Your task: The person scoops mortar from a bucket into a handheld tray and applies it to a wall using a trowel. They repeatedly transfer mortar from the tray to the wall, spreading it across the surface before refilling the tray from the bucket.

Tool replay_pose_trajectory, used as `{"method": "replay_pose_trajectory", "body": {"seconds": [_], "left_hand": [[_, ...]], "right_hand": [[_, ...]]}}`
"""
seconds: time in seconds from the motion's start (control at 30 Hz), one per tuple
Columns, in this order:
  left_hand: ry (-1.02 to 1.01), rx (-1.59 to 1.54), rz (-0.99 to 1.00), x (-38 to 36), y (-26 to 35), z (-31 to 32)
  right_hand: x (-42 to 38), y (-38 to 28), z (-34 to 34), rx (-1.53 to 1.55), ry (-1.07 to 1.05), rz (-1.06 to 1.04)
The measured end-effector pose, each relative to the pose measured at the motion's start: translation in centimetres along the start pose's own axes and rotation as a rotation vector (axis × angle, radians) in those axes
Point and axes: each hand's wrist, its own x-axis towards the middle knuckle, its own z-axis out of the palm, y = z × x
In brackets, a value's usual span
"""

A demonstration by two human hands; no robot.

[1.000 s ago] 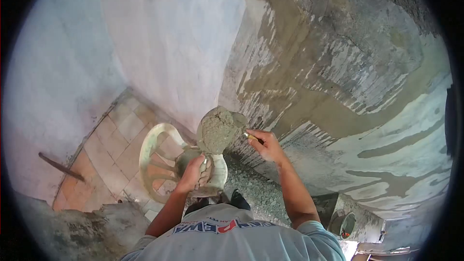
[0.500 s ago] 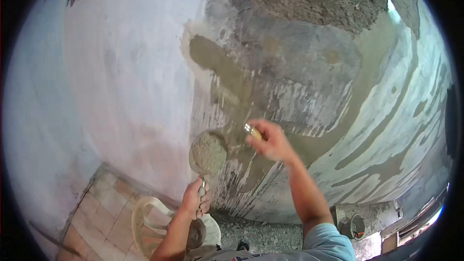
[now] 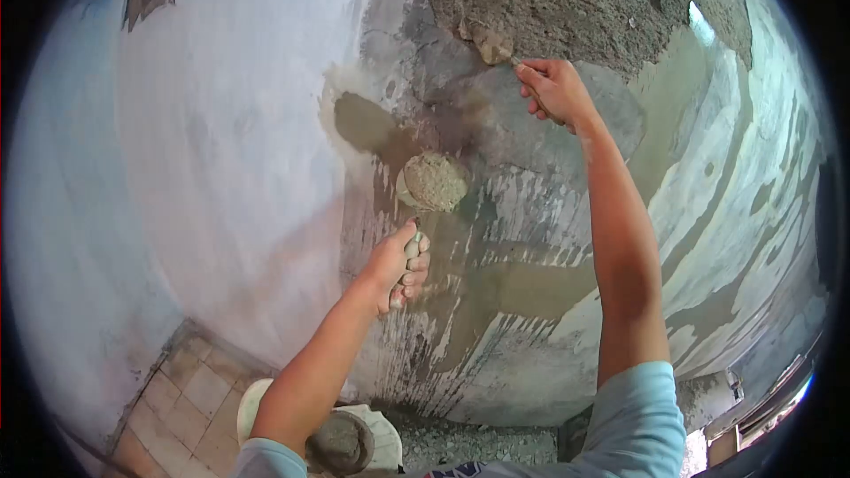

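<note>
in the head view, gripping a round scoop (image 3: pixel 404 191) by its handle with the left hand (image 3: pixel 398 264), curled fully around and placed just below the bowl of the scoop. carrying a rounded heap of grey mortar (image 3: pixel 436 181) in the scoop. above and to the right of the scoop, clasping a trowel (image 3: pixel 492 44) by its handle in the right hand (image 3: pixel 554 91), closed around it. raising the trowel to the lower edge of a rough mortar layer (image 3: pixel 567 0), above the scoop; cannot tell whether touching or just in front. facing a streaked, damp-stained wall (image 3: pixel 531 292) behind the scoop, painted pale to the left of it. well below the scoop and toward its left, showing a white chair (image 3: pixel 387 434) with a round grey container (image 3: pixel 365 445) on it. farther left and below the scoop, showing floor tiles (image 3: pixel 181 389).
</note>
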Motion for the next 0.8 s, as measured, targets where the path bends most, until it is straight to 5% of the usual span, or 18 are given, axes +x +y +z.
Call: {"method": "replay_pose_trajectory", "body": {"seconds": [0.37, 0.47, 0.57, 0.8], "left_hand": [[0.041, -0.013, 0.018, 0.7, -1.7, 0.5], [0.064, -0.035, 0.027, -0.8, -2.7, -0.2], [0.056, -0.066, 0.041, -2.3, -3.4, -1.0], [0.132, -0.073, 0.050, -2.8, -4.0, -0.9]], "right_hand": [[-2.4, 0.8, -1.9, -0.078, 0.059, 0.113], [-3.2, 0.7, -1.3, -0.335, 0.091, 0.089], [-3.2, 2.5, -0.9, -0.873, 0.338, -0.332], [1.6, -0.9, 3.6, -1.001, 0.206, -0.286]]}}
